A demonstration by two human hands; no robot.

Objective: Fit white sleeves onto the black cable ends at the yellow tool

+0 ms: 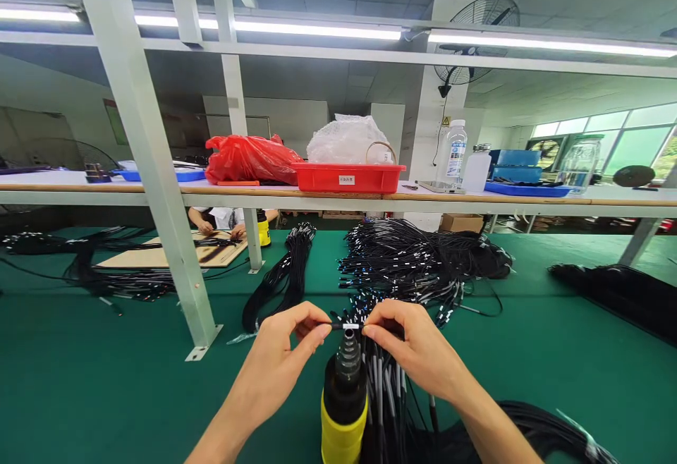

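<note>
Between my two hands a thin black cable [338, 326] with a white label [350, 326] is stretched level. My left hand [288, 355] pinches its left end between thumb and fingertips. On the other side, my right hand [410, 344] pinches it the same way. Just under the label points the metal nozzle [348, 357] of an upright yellow and black hot air gun [343, 418]. To the right of the gun, many black cables with grey sleeves [388, 379] hang together, partly behind my right hand.
Piles of black cables [412, 259] lie on the green table [285, 400], with a tied bundle [288, 266] left of them. A white post [169, 238] stands at the left. The shelf above holds a red tray [346, 179]. A co-worker's hands [238, 230] are across the table.
</note>
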